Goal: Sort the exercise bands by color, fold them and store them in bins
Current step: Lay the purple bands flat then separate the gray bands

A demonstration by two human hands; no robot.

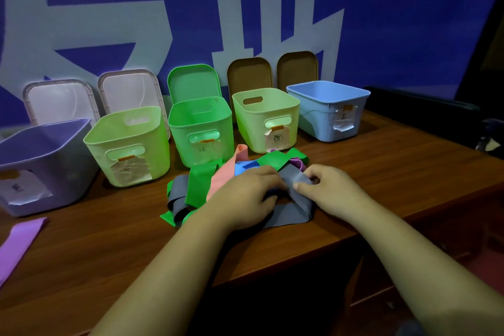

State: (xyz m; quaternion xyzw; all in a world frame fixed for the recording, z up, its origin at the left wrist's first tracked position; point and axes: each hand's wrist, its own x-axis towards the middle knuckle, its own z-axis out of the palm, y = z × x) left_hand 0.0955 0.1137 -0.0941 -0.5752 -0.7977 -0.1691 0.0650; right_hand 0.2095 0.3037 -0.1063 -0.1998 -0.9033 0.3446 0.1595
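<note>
A tangled pile of exercise bands lies mid-table: a grey band (289, 215), a green band (199, 183), a salmon-pink band (226, 172), a blue band (242, 168) and a bit of purple band (298, 163). My left hand (245, 196) lies on the pile with its fingers curled round a fold of the grey band. My right hand (324, 188) pinches the same grey band's upper fold between thumb and fingers. Another purple band (19, 240) lies apart at the left edge.
Several open bins stand in a row behind the pile: purple bin (41, 150), pale green bin (128, 142), green bin (201, 123), second pale green bin (267, 106), blue bin (330, 98). Their lids lean on the blue wall. The wooden table (381, 172) ends at the right.
</note>
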